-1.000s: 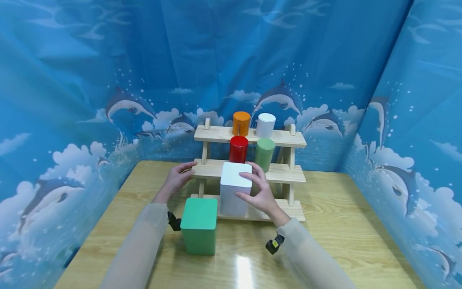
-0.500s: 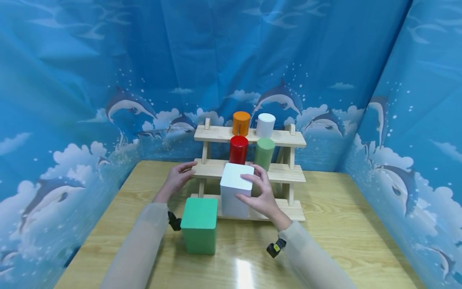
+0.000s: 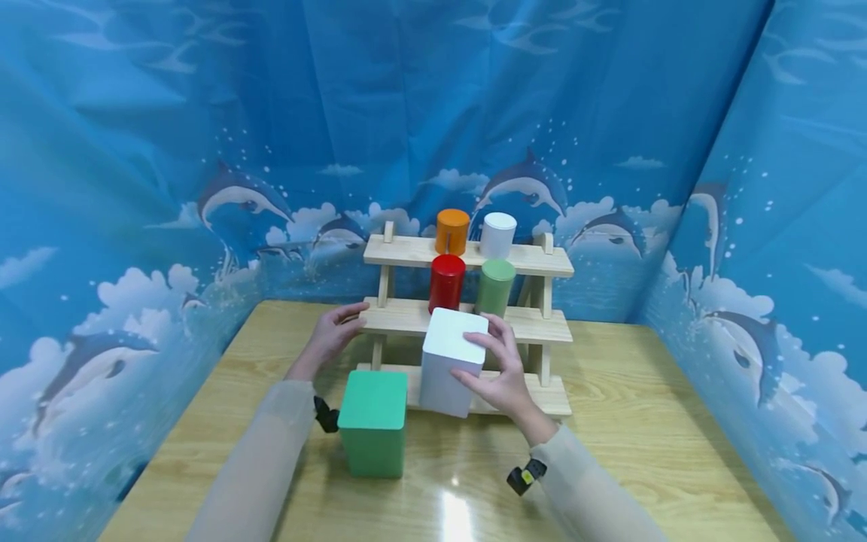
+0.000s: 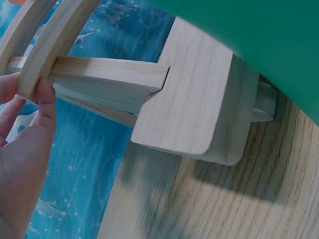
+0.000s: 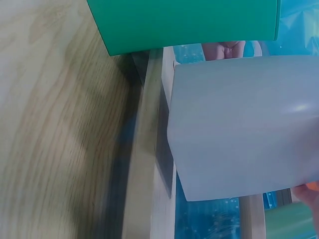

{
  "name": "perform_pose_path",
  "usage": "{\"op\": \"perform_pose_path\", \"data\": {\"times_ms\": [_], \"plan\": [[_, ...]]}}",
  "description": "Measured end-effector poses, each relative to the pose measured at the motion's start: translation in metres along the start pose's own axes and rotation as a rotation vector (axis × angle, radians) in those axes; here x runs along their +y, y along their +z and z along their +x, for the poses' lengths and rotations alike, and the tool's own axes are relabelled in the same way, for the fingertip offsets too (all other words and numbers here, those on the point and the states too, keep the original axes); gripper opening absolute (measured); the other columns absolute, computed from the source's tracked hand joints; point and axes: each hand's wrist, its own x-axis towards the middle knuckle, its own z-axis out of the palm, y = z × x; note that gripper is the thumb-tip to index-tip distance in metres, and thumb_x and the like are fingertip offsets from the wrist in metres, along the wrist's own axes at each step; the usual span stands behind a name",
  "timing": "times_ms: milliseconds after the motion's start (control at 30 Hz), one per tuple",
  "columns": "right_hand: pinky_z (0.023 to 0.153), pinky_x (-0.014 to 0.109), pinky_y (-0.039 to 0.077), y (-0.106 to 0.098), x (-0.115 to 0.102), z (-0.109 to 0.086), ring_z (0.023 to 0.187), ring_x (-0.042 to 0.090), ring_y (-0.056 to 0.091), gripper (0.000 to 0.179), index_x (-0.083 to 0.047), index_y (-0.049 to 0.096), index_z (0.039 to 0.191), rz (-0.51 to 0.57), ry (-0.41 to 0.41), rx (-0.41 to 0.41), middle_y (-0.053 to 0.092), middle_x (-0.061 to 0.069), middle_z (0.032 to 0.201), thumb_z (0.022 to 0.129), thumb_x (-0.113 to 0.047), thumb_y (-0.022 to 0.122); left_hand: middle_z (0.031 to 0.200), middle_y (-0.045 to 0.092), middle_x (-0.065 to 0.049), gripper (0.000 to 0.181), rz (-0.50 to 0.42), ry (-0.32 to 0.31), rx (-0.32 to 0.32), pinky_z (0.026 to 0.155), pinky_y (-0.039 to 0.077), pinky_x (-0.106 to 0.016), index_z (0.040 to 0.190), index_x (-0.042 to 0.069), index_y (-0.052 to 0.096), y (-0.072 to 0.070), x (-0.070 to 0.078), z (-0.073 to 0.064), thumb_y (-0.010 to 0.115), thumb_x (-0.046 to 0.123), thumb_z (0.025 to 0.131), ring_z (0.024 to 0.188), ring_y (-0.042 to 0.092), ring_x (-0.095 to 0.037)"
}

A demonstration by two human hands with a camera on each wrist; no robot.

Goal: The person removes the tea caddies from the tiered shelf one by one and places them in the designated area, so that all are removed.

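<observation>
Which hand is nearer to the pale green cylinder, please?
The right hand, holding the white rectangular box, is just in front of the pale green cylinder; the left hand is farther, gripping the wooden middle shelf by its left end.

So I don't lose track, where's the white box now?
In the head view, the white box is just below centre, held in the right hand at the wooden stand's lowest shelf, right of the green box.

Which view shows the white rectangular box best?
Head view, because top and sides of the white rectangular box show together, only partly behind the right hand. Right wrist: mostly one side, close up, cropped at the picture's right edge. Left wrist: not visible.
</observation>
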Motion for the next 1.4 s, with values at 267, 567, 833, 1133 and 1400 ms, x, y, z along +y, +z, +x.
{"op": "perform_pose_path", "data": {"times_ms": [267, 567, 833, 1133, 1400], "plan": [[0.105, 0.033, 0.034, -0.005, -0.006, -0.008, 0.118, 0.048, 0.036, 0.05, 0.008, 0.06, 0.105, 0.011, -0.021, -0.015, 0.034, 0.036, 0.13, 0.059, 0.011, 0.08, 0.139, 0.042, -0.011, 0.045, 0.063, 0.005, -0.011, 0.098, 0.043, -0.032, 0.134, 0.005, 0.047, -0.001, 0.0, 0.0, 0.059, 0.015, 0.093, 0.122, 0.045, -0.025], [0.106, 0.03, 0.032, -0.012, -0.016, -0.016, 0.116, 0.051, 0.035, 0.052, 0.009, 0.059, 0.105, 0.039, -0.038, -0.035, 0.032, 0.04, 0.128, 0.057, 0.012, 0.08, 0.137, 0.043, -0.011, 0.044, 0.08, 0.007, -0.007, 0.096, 0.044, -0.03, 0.134, 0.005, 0.048, 0.0, 0.001, 0.0, 0.059, 0.017, 0.092, 0.12, 0.046, -0.025], [0.108, 0.034, 0.031, -0.012, -0.018, -0.023, 0.115, 0.051, 0.035, 0.05, 0.008, 0.06, 0.105, 0.061, -0.118, -0.046, 0.033, 0.041, 0.125, 0.059, 0.006, 0.081, 0.138, 0.042, -0.011, 0.047, 0.071, 0.005, -0.007, 0.098, 0.043, -0.032, 0.135, 0.005, 0.046, -0.002, 0.0, 0.0, 0.06, 0.018, 0.092, 0.121, 0.045, -0.025], [0.103, 0.034, 0.038, -0.011, -0.02, -0.031, 0.115, 0.044, 0.041, 0.045, 0.006, 0.058, 0.105, 0.116, -0.182, -0.082, 0.033, 0.043, 0.12, 0.069, -0.01, 0.081, 0.14, 0.039, -0.014, 0.045, 0.058, -0.031, -0.019, 0.1, 0.041, -0.034, 0.136, 0.003, 0.045, 0.002, 0.01, -0.005, 0.057, 0.012, 0.093, 0.122, 0.043, -0.026], [0.095, 0.034, 0.045, -0.008, -0.017, -0.038, 0.114, 0.04, 0.042, 0.05, 0.005, 0.053, 0.106, 0.168, -0.195, -0.127, 0.032, 0.044, 0.118, 0.067, -0.008, 0.083, 0.14, 0.039, -0.015, 0.045, 0.074, -0.041, -0.021, 0.097, 0.043, -0.031, 0.137, 0.0, 0.043, 0.007, 0.023, -0.013, 0.054, 0.009, 0.094, 0.12, 0.044, -0.026]]}}
